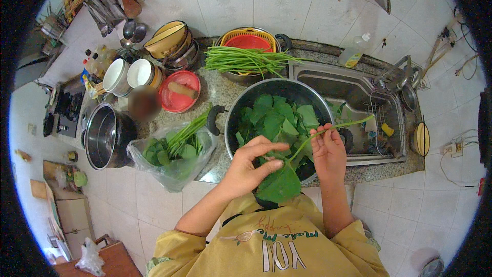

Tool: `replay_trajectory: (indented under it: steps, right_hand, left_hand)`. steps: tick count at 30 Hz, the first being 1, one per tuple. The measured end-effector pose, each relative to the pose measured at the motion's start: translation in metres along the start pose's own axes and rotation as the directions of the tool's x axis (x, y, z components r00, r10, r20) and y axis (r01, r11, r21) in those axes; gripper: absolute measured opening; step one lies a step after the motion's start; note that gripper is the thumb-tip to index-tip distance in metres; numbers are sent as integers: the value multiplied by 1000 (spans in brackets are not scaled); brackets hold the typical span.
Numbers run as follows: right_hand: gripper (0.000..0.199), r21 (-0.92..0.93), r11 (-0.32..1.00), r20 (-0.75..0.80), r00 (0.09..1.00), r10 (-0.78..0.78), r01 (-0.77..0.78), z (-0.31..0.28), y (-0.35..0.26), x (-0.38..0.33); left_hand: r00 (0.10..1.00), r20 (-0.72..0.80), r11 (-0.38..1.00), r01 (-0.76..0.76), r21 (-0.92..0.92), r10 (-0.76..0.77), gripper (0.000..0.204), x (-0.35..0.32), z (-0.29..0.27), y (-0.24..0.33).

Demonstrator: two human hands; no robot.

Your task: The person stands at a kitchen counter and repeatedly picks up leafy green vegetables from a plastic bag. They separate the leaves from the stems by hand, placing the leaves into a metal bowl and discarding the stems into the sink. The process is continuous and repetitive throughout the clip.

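Note:
My right hand (329, 151) pinches a long green leaf stem (353, 122) between thumb and fingers, over the right rim of a large dark pot. At the stem's lower left end hangs a broad green leaf (279, 185). My left hand (253, 166) is beside that leaf, its thumb and fingers apart, with the thumb tip close to where leaf and stem meet; whether it touches cannot be made out. Loose green leaves (271, 115) fill much of the large pot (232, 123) below my hands.
Bare green stems (246, 60) lie across a pot holding colanders behind the large pot. Left of it sits a plastic bag (179, 178) of leafy stems, near an empty steel pot (97, 143) and a red basin (179, 105). The sink (318, 78) is at right.

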State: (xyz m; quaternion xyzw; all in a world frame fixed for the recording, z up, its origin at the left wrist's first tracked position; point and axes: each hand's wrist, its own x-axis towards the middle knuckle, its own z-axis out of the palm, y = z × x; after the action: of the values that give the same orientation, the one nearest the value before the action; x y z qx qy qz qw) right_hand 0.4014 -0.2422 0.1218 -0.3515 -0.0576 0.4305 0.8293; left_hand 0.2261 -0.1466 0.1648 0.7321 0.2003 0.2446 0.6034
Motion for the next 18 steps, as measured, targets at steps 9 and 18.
replay_trajectory:
  steps: [9,18]
  right_hand:
    - [11,-139,983,-18,992,-122,118,8,-7,1]
    - [12,-187,967,-16,983,-181,175,10,-8,3]
  left_hand:
    - [956,143,965,261,-22,-256,18,-5,0,-15]
    - [934,318,958,225,-176,-161,21,-4,0,-9]
